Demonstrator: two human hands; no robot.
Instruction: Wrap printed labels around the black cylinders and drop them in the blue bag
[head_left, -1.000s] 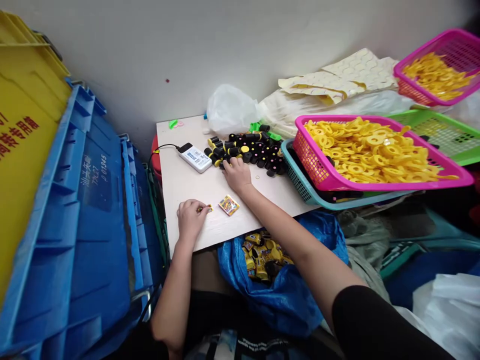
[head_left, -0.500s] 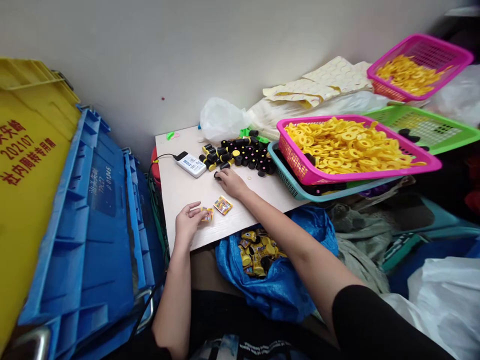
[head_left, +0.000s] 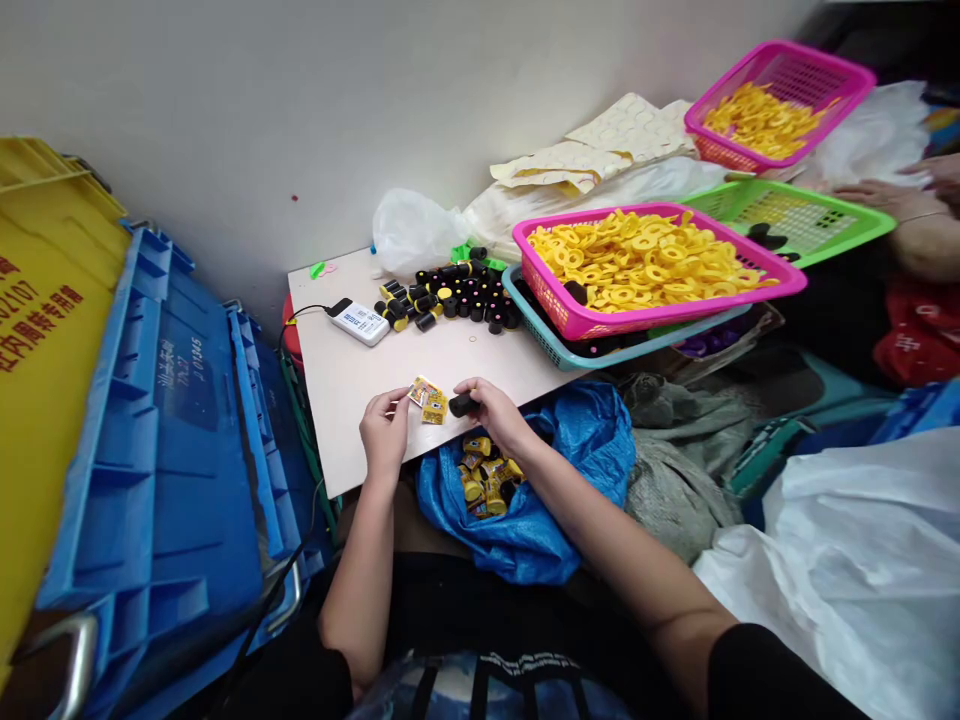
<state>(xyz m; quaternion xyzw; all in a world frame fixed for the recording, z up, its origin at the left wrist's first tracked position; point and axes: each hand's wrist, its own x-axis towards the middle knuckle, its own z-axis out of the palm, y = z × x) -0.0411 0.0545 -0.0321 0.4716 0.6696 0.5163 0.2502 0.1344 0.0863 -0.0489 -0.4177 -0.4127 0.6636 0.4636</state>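
Over the front of the white table, my left hand (head_left: 385,432) pinches the edge of a small printed yellow sticker (head_left: 424,387). A second printed yellow sticker (head_left: 435,409) is just below and partly overlaps it in view. My right hand (head_left: 495,415) is closed on a short black plastic cylinder (head_left: 463,405), held a little right of the stickers. Behind them on the table is a heap of black cylinders (head_left: 472,300), some with yellow or pink ends. Below the table edge, a blue woven bag (head_left: 577,500) holds several yellow-wrapped cylinders (head_left: 491,480).
A white device (head_left: 360,322) with a cable lies on the table (head_left: 330,400). At right, a pink basket (head_left: 585,325) of yellow rings rests on a teal basket (head_left: 555,345). A green basket (head_left: 847,215) is behind, near another person's hands (head_left: 892,195). Blue crates (head_left: 135,450) stand left.
My right hand has drawn back from the heap towards me with a black cylinder. My left hand has lifted its sticker beside the other one. The view has shifted right; another person's hands appear.
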